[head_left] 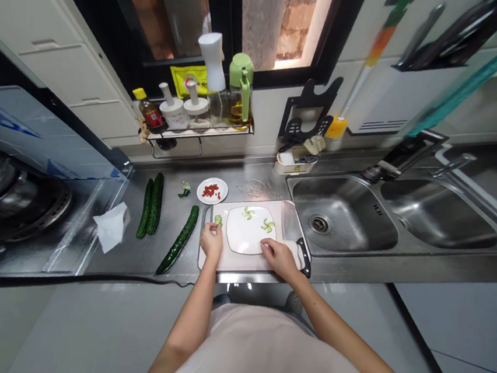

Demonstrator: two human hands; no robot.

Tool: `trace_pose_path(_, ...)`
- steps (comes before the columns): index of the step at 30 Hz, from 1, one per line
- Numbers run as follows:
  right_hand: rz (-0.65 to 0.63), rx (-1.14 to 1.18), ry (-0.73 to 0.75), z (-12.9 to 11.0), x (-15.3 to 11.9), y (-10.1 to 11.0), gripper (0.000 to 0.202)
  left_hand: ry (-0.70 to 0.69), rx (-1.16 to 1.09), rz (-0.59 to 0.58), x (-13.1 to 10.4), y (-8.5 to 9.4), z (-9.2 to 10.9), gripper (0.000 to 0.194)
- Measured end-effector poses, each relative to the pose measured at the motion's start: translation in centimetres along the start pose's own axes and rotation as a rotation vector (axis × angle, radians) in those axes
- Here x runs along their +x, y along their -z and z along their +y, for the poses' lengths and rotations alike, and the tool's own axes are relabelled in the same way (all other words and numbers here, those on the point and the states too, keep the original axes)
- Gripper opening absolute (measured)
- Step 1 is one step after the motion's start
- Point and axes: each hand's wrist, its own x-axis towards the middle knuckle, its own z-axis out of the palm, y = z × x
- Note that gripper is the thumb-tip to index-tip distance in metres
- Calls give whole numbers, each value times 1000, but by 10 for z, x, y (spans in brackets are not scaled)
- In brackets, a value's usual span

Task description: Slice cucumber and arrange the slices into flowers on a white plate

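Steel counter (119, 263), head view: I note a white plate (244, 236) on the cutting board (227, 263), mid-counter. Progress, in my judgement partial: two cut green pieces (248, 212) rest on the plate, far and right; one green slice (218, 219) sits off its left edge. At that slice are the left hand's (212, 243) curled fingers; whether pinching, I cannot tell. The right hand (279, 258) meets the plate's near right corner, grip unclear. Three cucumbers (177, 241) lie left, whole. Far side: a round dish (200, 191) holds red pieces (210, 191); a green-topped bottle (236, 107) holds amber liquid.
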Motion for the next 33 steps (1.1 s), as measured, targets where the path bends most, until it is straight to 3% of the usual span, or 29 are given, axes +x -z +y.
trace_pose_path(4,20,22,3,-6,7,5,35,19,-256,-52,4,1,6,23)
trace_pose_path(8,71,66,33,-18,23,14,36,15,-511,-134,2,4,27,30)
trace_pose_path(14,149,231,104,-44,48,31,33,-57,-618,-317,-10,24,69,33)
trace_pose_path(21,129,404,293,-70,61,50,22,-192,-729,-474,-24,47,101,34)
trace_pose_path(27,112,505,262,-75,63,49,16,-191,-733,-492,-29,52,113,35)
trace_pose_path(31,154,593,229,-76,62,50,19,-103,-773,-427,-32,54,117,34)
trace_pose_path(33,182,586,229,-76,62,51,20,-45,-751,-453,-34,55,118,35)
